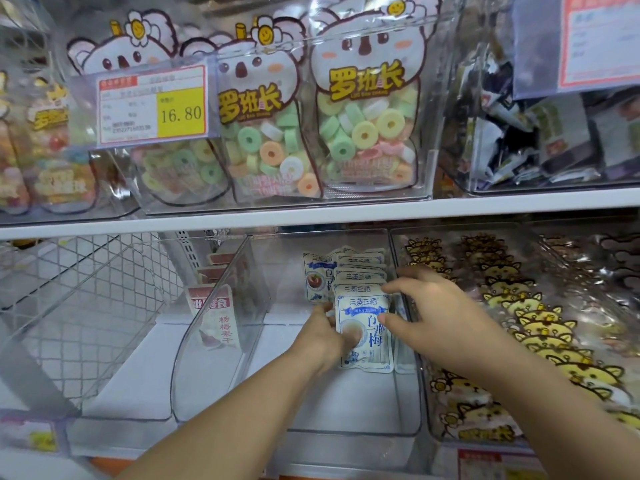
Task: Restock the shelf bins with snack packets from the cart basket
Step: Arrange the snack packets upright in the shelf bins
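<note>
A clear shelf bin (346, 434) on the lower shelf holds a row of white-and-blue snack packets standing against its right wall. The front packet (367, 308) stands upright. My left hand (329, 337) grips its left edge, thumb across the packet's face. My right hand (433, 313) holds its right edge, fingers curled over the top of the row behind (360, 268). The cart basket is out of view.
Left of this bin, another clear bin (145, 375) holds a few red-and-white packets (216, 317). To the right, a bin is packed with yellow cat-shaped packets (540, 327). The upper shelf (311, 211) carries koala candy bags (367, 109) and a price tag (152, 105).
</note>
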